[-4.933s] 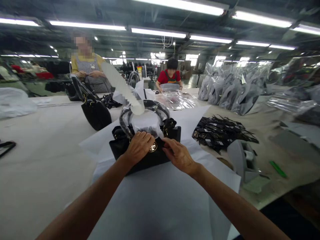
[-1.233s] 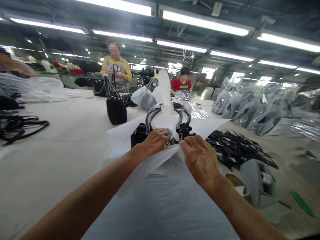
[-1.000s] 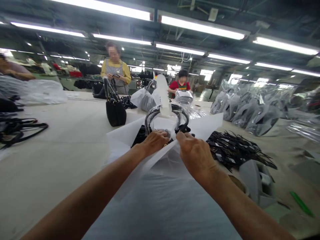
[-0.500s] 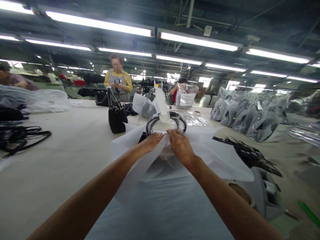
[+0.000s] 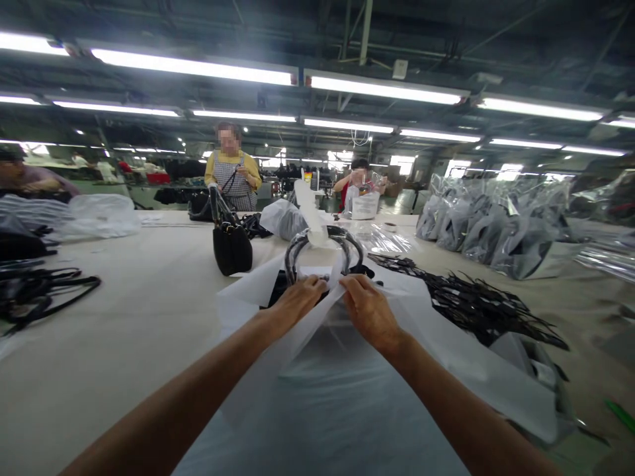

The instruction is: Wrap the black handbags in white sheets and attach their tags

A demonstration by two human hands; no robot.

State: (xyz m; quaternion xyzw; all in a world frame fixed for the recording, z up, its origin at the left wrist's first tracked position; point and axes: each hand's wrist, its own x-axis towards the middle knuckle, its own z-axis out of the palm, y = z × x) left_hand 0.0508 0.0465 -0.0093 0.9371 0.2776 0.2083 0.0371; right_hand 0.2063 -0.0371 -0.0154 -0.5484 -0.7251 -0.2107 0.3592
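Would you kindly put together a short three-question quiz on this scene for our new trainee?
1. What are the fingers of the right hand pinching?
2. True or false: the dark curved handles rise beyond the left hand.
3. Where does the group of clear-wrapped bags stand? A) at the picture's far left; B) beyond the right hand, toward the right of the picture; C) underneath the right hand.

Key: 1. White paper. 2. True. 3. B.

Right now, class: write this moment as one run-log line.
left hand: near handles | right hand: holding white paper | black bag: partly covered
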